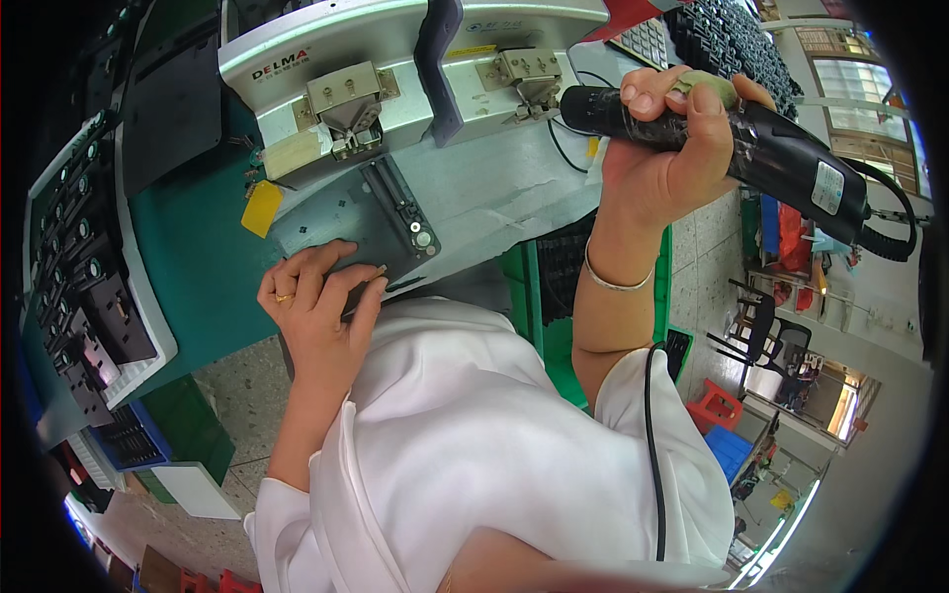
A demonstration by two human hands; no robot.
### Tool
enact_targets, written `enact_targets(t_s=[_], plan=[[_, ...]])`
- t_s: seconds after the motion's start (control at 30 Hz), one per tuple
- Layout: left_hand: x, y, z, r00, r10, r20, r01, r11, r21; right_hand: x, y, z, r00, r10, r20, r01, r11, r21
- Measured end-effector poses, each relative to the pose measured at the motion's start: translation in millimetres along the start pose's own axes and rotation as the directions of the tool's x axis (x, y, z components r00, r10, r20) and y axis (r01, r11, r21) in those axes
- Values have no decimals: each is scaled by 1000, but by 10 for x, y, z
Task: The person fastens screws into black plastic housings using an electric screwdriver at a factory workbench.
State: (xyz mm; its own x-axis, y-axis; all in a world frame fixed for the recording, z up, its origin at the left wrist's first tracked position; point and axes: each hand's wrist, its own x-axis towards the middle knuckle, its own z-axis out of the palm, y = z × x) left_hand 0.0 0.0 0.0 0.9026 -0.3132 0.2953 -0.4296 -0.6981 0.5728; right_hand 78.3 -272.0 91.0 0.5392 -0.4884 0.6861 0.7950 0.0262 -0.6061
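In my right hand (682,128), fingers wrapped round its barrel, is a black electric screwdriver (806,168). It is raised at the right, its dark tip end toward the screw dispensers and its cord trailing from the back. A green wrap covers part of one finger. My left hand (321,292) bends over the near edge of a flat dark plate (331,217), thumb and fingers close together at that edge. Along the plate's right side runs a black bar-shaped part (398,205) with a round metal piece at its near end. The plate lies on the bench.
Two metal screw dispensers (346,99) (524,74) stand side by side behind the plate. A yellow tag (261,209) hangs beside the left one. A white tray (163,331) of black parts is at the left. A green crate (524,287) stands below the bench edge.
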Motion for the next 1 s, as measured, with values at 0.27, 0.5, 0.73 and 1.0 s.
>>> enact_targets(t_s=[0.27, 0.5, 0.73, 1.0], plan=[[25, 2, 11, 1000, 17, -6, -17, 1000, -13, 53, 21, 37, 1000, 31, 0, -31, 998, -55], [-4, -20, -52, 1000, 18, 10, -18, 1000, -12, 213, -24, 271, 947, 303, 103, -285, 944, -165], [-40, -88, -66, 1000, 2, 25, -1, 999, -43, 24, -188, 176, 942, 259, 212, -263, 965, -8], [73, -9, -121, 999, 15, -49, -23, 983, -180, -542, -281, 480, 790, 378, 483, -548, 788, 281]])
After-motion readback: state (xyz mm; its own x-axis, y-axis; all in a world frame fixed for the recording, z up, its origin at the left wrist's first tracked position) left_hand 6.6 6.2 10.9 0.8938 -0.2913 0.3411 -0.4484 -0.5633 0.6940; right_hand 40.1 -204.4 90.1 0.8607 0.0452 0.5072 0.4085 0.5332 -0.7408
